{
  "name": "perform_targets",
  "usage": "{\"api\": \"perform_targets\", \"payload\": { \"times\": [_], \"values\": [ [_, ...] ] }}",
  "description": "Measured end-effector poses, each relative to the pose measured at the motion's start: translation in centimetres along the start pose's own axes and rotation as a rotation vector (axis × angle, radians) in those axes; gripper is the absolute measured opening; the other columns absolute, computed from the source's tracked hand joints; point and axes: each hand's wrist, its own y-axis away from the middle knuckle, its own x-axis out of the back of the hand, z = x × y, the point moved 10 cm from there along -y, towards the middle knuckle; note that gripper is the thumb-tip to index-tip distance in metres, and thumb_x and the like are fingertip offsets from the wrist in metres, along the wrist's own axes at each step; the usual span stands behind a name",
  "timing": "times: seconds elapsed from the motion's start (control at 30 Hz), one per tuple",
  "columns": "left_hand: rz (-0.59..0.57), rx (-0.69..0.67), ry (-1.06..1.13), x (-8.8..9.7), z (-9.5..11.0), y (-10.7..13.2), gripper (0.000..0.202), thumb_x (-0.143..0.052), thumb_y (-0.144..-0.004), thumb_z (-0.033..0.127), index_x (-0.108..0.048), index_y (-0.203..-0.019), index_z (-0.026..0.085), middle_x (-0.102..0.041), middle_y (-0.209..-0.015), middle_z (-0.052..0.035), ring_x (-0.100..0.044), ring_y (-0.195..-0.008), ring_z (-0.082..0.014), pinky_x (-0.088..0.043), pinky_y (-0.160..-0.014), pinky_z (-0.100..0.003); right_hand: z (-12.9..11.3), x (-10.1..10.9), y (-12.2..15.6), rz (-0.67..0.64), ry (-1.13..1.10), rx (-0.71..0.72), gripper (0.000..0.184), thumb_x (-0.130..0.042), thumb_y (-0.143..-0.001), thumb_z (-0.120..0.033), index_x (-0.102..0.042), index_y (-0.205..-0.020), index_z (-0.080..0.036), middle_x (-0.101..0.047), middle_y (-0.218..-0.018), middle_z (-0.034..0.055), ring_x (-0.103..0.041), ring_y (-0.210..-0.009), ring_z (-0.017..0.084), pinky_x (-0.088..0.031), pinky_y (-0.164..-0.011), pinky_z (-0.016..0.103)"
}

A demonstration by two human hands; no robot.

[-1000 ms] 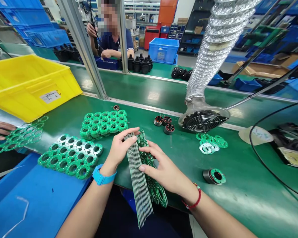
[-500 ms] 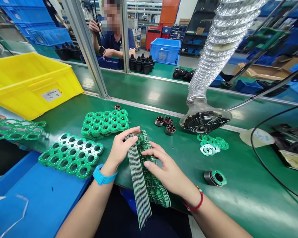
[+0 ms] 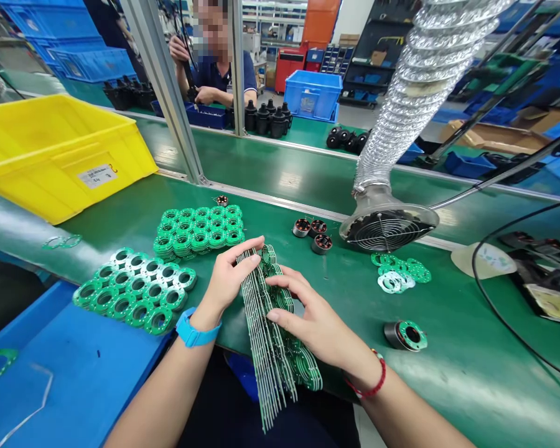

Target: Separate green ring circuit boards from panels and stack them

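Note:
My left hand [image 3: 231,277] grips the top end of a stack of green circuit board panels [image 3: 264,348], thumb on the near side. The panels stand on edge over the bench's front edge, partly fanned, with thin gaps between them. My right hand [image 3: 315,317] holds the right side of the same stack, thumb and fingers on the boards. Where its other fingers lie behind the boards is partly hidden. To the left lie a stack of ring-patterned panels [image 3: 135,289] and, behind it, a second stack of panels [image 3: 198,230].
A yellow bin [image 3: 65,155] stands left; a blue tray [image 3: 74,373] is below it. Several copper-wound motor stators [image 3: 322,244], loose ring boards [image 3: 404,270] and a stator with a green board [image 3: 406,336] lie right. A fume extraction hood [image 3: 387,227] hangs low. A person works opposite.
The panels between my hands have fanned wider, more of them leaning left. At far left, another person's hand and the panels by it have left that spot; a green ring board shows lower left.

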Motion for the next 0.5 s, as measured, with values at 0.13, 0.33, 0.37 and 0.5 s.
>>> {"api": "perform_targets", "payload": {
  "times": [0.13,0.33,0.37,0.5],
  "values": [
    [0.007,-0.004,0.002,0.0,0.1,0.0,0.039,-0.066,-0.076,0.035,-0.067,-0.111,0.016,-0.065,-0.115,-0.0077,-0.058,-0.108,-0.0220,-0.044,-0.098,-0.032,-0.3,-0.1,0.1,-0.005,0.028,0.019,0.035,-0.046,-0.086,-0.028,-0.059,-0.118,-0.025,-0.033,-0.146,0.0060,-0.022,-0.140,0.018,-0.021,-0.114,0.044],
    [0.000,-0.009,-0.003,0.0,0.3,0.0,0.038,-0.065,-0.077,0.034,-0.067,-0.111,0.016,-0.065,-0.115,-0.0074,-0.058,-0.109,-0.0220,-0.044,-0.097,-0.032,-0.8,-0.5,0.3,0.002,0.092,-0.029,0.031,-0.061,-0.079,-0.040,-0.060,-0.105,-0.023,-0.032,-0.145,0.0087,-0.021,-0.140,0.021,-0.023,-0.113,0.044],
    [-0.003,-0.010,-0.006,0.0,0.3,0.0,0.038,-0.065,-0.078,0.034,-0.067,-0.111,0.016,-0.065,-0.115,-0.0073,-0.058,-0.109,-0.0218,-0.044,-0.097,-0.032,-0.9,-0.6,0.3,-0.002,0.099,-0.033,0.028,-0.061,-0.080,-0.039,-0.060,-0.104,-0.023,-0.033,-0.145,0.0082,-0.021,-0.140,0.020,-0.023,-0.113,0.043],
    [-0.004,-0.002,0.002,0.0,0.2,0.1,0.039,-0.064,-0.078,0.035,-0.066,-0.112,0.016,-0.064,-0.117,-0.0074,-0.058,-0.109,-0.0218,-0.044,-0.098,-0.033,-1.1,-0.5,0.1,-0.005,0.104,-0.006,0.022,-0.059,-0.081,-0.034,-0.058,-0.100,-0.022,-0.035,-0.143,0.0073,-0.022,-0.140,0.019,-0.025,-0.113,0.041]
  ]
}}
